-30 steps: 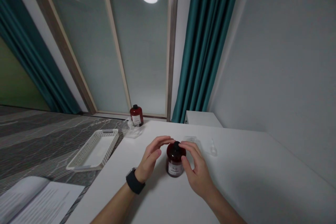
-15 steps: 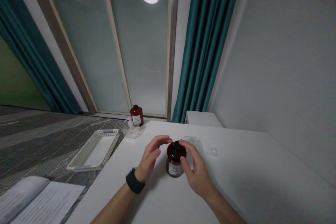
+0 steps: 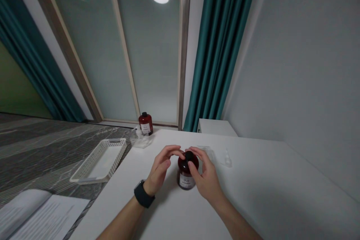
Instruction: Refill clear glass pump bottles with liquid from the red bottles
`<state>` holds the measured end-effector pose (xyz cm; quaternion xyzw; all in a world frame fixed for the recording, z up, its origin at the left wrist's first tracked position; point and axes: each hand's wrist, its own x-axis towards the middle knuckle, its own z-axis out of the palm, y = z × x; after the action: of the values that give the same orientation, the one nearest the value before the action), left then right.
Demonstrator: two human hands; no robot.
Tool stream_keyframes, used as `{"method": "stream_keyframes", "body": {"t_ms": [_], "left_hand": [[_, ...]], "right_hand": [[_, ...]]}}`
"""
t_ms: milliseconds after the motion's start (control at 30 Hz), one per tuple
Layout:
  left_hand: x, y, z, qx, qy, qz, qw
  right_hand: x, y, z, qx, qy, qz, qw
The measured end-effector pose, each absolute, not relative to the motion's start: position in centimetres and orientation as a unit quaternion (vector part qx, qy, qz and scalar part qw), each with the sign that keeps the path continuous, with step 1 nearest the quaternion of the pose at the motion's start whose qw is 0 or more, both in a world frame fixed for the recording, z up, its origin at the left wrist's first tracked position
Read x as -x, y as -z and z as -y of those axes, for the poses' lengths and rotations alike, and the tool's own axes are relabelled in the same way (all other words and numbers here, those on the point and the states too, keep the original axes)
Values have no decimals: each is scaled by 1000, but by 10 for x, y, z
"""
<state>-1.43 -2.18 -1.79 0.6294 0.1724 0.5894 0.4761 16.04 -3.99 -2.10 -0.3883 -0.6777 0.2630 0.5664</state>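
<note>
The bottle (image 3: 186,180) stands upright on the table (image 3: 180,215). Left hand (image 3: 159,165): grip released, beside the cap (image 3: 189,155). Right hand (image 3: 207,180): at the cap; grip state cannot be determined.

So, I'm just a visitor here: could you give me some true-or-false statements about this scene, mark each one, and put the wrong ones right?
1. A dark red bottle stands upright between the left hand and the right hand. True.
2. The watch is on the right wrist. False: the watch is on the left wrist.
3. The bottle between the hands has a black cap. True.
4. The book at the lower left is shut. False: the book lies open.
5. A second bottle is near the far left corner of the white table. True.
6. The curtains are orange. False: the curtains are teal.
</note>
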Motion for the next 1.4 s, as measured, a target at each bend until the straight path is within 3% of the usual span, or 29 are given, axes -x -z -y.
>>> {"method": "stream_keyframes", "body": {"t_ms": [167,467,867,1400], "left_hand": [[14,19,21,-621,-603,-181,466],[17,23,20,-620,-610,-213,445],[11,21,21,-737,-501,-302,337],[5,22,23,-726,-453,-345,386]], "right_hand": [[-156,15,36,381,-226,686,578],[-157,15,38,399,-258,650,593],[-193,27,32,413,-261,577,654],[-253,49,23,508,-189,622,565]]}}
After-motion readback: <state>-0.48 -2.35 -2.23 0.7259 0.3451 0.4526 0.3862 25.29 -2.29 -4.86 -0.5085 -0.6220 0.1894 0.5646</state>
